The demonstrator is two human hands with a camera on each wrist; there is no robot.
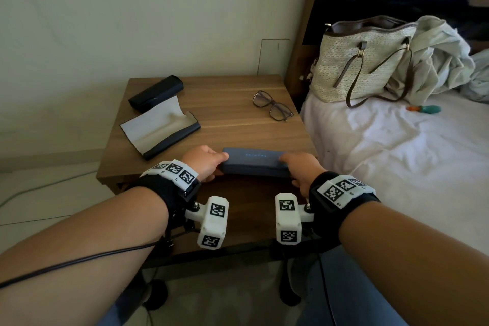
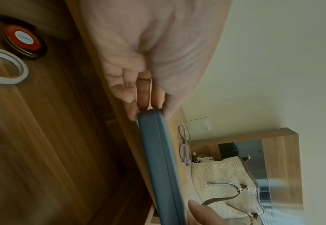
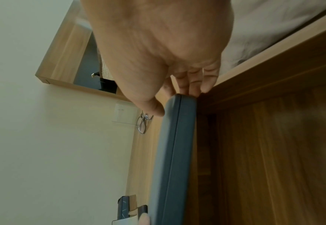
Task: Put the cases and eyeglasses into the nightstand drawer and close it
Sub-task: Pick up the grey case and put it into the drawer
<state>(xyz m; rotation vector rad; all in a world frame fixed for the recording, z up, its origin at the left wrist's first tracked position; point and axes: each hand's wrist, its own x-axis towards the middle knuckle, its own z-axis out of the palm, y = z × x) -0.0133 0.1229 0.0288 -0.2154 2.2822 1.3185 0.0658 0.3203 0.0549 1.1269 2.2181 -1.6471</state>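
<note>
A closed blue-grey glasses case (image 1: 255,163) is held at the nightstand's (image 1: 225,103) front edge, over the open drawer (image 1: 248,206). My left hand (image 1: 205,164) pinches its left end (image 2: 150,115), thumb on top and fingers under. My right hand (image 1: 300,167) pinches its right end (image 3: 181,100) the same way. Farther back lie the eyeglasses (image 1: 272,106) at the right, an open dark case with a pale lining (image 1: 158,131) at the left, and a closed black case (image 1: 156,92) behind it.
Inside the drawer, the left wrist view shows a red-lidded tin (image 2: 23,41) and a white ring (image 2: 2,68). A woven handbag (image 1: 362,61) and crumpled cloth (image 1: 439,58) sit on the bed (image 1: 410,153) to the right. A wall (image 1: 132,21) stands behind the nightstand.
</note>
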